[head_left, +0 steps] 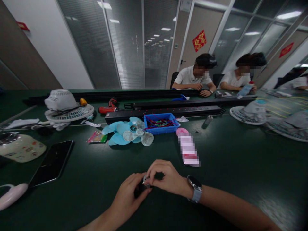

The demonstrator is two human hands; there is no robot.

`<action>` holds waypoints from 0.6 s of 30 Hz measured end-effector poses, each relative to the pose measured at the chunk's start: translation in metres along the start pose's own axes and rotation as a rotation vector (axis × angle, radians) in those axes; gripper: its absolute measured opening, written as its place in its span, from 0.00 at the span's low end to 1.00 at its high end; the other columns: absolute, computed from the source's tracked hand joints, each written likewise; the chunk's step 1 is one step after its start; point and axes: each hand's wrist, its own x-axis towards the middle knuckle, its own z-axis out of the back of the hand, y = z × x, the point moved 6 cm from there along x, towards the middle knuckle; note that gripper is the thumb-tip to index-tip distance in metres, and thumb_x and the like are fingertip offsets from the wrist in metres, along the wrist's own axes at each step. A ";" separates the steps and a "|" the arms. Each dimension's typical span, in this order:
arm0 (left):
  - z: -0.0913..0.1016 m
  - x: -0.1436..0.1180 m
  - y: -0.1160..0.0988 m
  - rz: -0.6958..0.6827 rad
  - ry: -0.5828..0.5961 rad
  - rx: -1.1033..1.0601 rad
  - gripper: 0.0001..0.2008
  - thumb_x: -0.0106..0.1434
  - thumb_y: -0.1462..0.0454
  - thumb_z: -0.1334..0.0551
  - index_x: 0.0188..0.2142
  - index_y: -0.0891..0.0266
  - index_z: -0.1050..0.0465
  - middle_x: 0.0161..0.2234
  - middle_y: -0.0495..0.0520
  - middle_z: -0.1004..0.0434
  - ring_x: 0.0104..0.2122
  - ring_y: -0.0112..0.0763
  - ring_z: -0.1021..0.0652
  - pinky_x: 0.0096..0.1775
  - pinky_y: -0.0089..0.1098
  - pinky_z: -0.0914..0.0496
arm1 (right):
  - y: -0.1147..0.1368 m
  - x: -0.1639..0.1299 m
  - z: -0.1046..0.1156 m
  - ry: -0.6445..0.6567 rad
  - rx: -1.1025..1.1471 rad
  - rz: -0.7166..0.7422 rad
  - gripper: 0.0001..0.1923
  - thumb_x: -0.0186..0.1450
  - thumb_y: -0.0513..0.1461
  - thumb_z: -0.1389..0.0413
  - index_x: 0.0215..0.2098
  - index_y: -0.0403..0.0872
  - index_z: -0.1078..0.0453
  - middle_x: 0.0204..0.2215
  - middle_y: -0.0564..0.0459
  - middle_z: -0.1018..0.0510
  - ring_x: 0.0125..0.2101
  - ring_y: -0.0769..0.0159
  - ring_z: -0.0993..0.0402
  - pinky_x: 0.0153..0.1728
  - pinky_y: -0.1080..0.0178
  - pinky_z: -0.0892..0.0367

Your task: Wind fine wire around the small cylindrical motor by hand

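Low in the middle of the view, my left hand [130, 192] curls its thumb and fingers around a small dark part with a silvery end [145, 180]. My right hand [166, 178], with a watch on the wrist, pinches thumb and forefinger at that silvery end. The fingers hide most of the part, so its exact kind cannot be made out. Beyond the hands lie light blue and clear fan blades [117, 133] and a blue bin [161, 129] of coloured wires. A pink-topped strip [189, 147], partly blurred out, lies to the right of them.
A tablet [54, 163] and a cream fan housing [24, 147] lie at left. Behind are a red power drill [108, 109], long black bars [178, 111] and a white fan head [60, 101]. More fan heads [255, 112] stand right. Two people [192, 77] sit across the table.
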 end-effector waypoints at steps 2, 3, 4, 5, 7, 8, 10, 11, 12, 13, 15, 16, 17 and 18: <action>0.000 0.000 0.001 0.003 -0.006 0.002 0.08 0.62 0.66 0.35 0.42 0.58 0.25 0.35 0.54 0.21 0.34 0.39 0.21 0.37 0.35 0.25 | 0.000 -0.001 -0.001 -0.002 -0.005 -0.015 0.07 0.61 0.37 0.35 0.27 0.46 0.27 0.32 0.54 0.18 0.34 0.68 0.22 0.39 0.66 0.30; 0.000 -0.001 0.001 0.004 -0.008 0.002 0.08 0.62 0.66 0.35 0.42 0.58 0.25 0.35 0.54 0.21 0.34 0.39 0.21 0.37 0.35 0.25 | -0.001 -0.001 -0.001 -0.002 -0.011 -0.022 0.07 0.61 0.37 0.35 0.28 0.46 0.27 0.32 0.54 0.18 0.35 0.67 0.21 0.39 0.65 0.30; 0.000 -0.001 0.002 0.005 -0.007 -0.001 0.08 0.62 0.66 0.35 0.43 0.58 0.25 0.36 0.54 0.21 0.34 0.40 0.21 0.37 0.35 0.25 | -0.001 -0.002 -0.001 -0.003 -0.020 -0.026 0.07 0.62 0.37 0.35 0.28 0.46 0.27 0.32 0.54 0.17 0.34 0.67 0.21 0.39 0.65 0.30; 0.000 -0.001 0.002 0.004 -0.005 -0.007 0.09 0.62 0.66 0.35 0.43 0.58 0.25 0.36 0.55 0.20 0.35 0.40 0.21 0.37 0.36 0.25 | -0.002 -0.002 -0.001 -0.005 -0.029 -0.028 0.07 0.62 0.38 0.35 0.28 0.46 0.26 0.32 0.54 0.17 0.34 0.67 0.21 0.39 0.65 0.29; 0.000 -0.001 0.001 0.006 0.002 -0.019 0.09 0.63 0.66 0.35 0.44 0.58 0.25 0.37 0.55 0.20 0.35 0.40 0.21 0.38 0.36 0.25 | -0.003 -0.003 -0.001 -0.012 -0.040 -0.024 0.08 0.62 0.39 0.35 0.26 0.46 0.26 0.31 0.54 0.17 0.33 0.66 0.21 0.37 0.65 0.29; 0.000 0.000 0.001 0.008 0.006 -0.024 0.10 0.63 0.66 0.35 0.44 0.58 0.25 0.37 0.55 0.20 0.36 0.40 0.21 0.38 0.36 0.25 | -0.004 -0.003 0.000 -0.017 -0.042 -0.018 0.09 0.62 0.40 0.35 0.26 0.46 0.26 0.30 0.53 0.17 0.33 0.66 0.21 0.37 0.65 0.29; 0.001 0.001 0.000 0.011 0.014 -0.029 0.10 0.62 0.66 0.35 0.45 0.58 0.25 0.38 0.55 0.20 0.36 0.40 0.21 0.38 0.36 0.25 | -0.004 -0.004 0.000 -0.027 -0.044 -0.002 0.10 0.61 0.41 0.34 0.25 0.47 0.27 0.30 0.53 0.17 0.33 0.66 0.21 0.37 0.64 0.29; 0.001 0.001 0.000 0.011 0.019 -0.027 0.10 0.62 0.66 0.35 0.45 0.58 0.25 0.38 0.55 0.20 0.36 0.41 0.21 0.38 0.36 0.25 | -0.004 -0.004 0.000 -0.035 -0.044 0.003 0.11 0.61 0.41 0.34 0.25 0.47 0.27 0.30 0.54 0.17 0.33 0.66 0.21 0.37 0.64 0.29; 0.001 0.002 -0.001 0.010 0.024 -0.024 0.10 0.62 0.66 0.35 0.45 0.58 0.25 0.38 0.55 0.20 0.36 0.41 0.21 0.38 0.36 0.25 | -0.004 -0.005 0.000 -0.045 -0.043 0.007 0.11 0.61 0.41 0.34 0.24 0.47 0.28 0.30 0.54 0.17 0.33 0.66 0.21 0.37 0.64 0.29; 0.001 0.002 -0.001 0.008 0.027 -0.019 0.10 0.63 0.66 0.35 0.45 0.58 0.25 0.38 0.55 0.20 0.36 0.41 0.21 0.38 0.36 0.25 | -0.003 -0.005 -0.001 -0.056 -0.038 0.008 0.12 0.61 0.41 0.34 0.23 0.47 0.28 0.30 0.54 0.17 0.33 0.66 0.21 0.37 0.64 0.29; 0.001 0.002 -0.001 0.007 0.027 -0.010 0.10 0.63 0.66 0.35 0.45 0.58 0.24 0.37 0.55 0.20 0.36 0.40 0.21 0.38 0.36 0.25 | -0.001 -0.006 -0.001 -0.090 -0.007 0.003 0.14 0.61 0.42 0.34 0.22 0.47 0.29 0.29 0.53 0.17 0.32 0.66 0.21 0.36 0.64 0.29; 0.001 0.002 -0.001 0.007 0.024 -0.008 0.10 0.63 0.66 0.35 0.45 0.58 0.25 0.37 0.55 0.20 0.36 0.40 0.21 0.38 0.36 0.25 | -0.001 -0.007 -0.002 -0.109 0.019 -0.011 0.15 0.61 0.42 0.34 0.21 0.46 0.30 0.28 0.53 0.17 0.32 0.66 0.21 0.36 0.64 0.28; 0.001 0.001 -0.001 0.006 0.021 -0.006 0.11 0.62 0.66 0.35 0.45 0.58 0.25 0.38 0.55 0.20 0.36 0.40 0.21 0.38 0.35 0.25 | -0.002 -0.007 -0.002 -0.137 0.053 -0.040 0.16 0.60 0.42 0.33 0.21 0.46 0.31 0.28 0.53 0.17 0.32 0.66 0.21 0.35 0.64 0.28; 0.001 0.001 -0.001 0.005 0.020 -0.002 0.11 0.62 0.66 0.34 0.45 0.58 0.24 0.37 0.54 0.20 0.35 0.40 0.21 0.37 0.35 0.25 | -0.005 -0.007 -0.001 -0.171 0.090 -0.084 0.16 0.59 0.43 0.33 0.20 0.46 0.32 0.27 0.52 0.17 0.32 0.65 0.20 0.35 0.64 0.28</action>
